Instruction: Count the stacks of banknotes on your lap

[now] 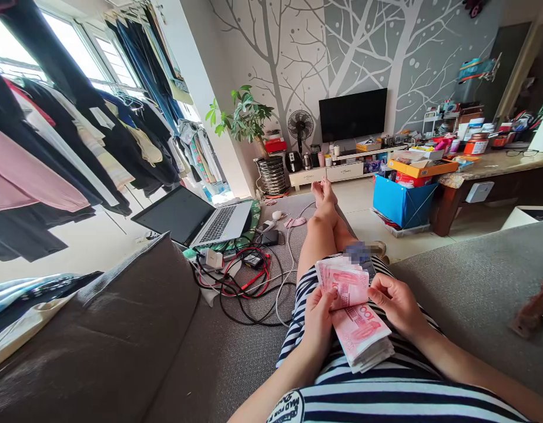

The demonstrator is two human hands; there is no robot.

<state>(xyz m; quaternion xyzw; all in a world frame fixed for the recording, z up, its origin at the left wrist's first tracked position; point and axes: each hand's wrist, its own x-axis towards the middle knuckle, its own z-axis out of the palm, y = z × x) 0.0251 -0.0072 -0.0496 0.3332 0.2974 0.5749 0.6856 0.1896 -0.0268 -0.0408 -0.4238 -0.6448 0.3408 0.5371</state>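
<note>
My left hand (319,311) is closed, thumb on top, on a fanned bundle of red 100 banknotes (344,282) above my lap. At the bundle's right edge, my right hand (395,302) pinches a corner of the notes between thumb and fingers. Below and nearer to me, a thicker stack of the same banknotes (363,335) rests on my striped clothing (386,405). Its upper edge is hidden under the held notes. Just beyond the notes lies a dark flat object (368,269), partly covered and blurred.
Left of my legs, an open laptop (218,223) stands beside tangled cables (249,294) and chargers (212,258) on the grey sofa (236,346). A blue storage box (401,202) and a cluttered table (487,164) stand to the right. Hanging clothes (77,135) fill the left side.
</note>
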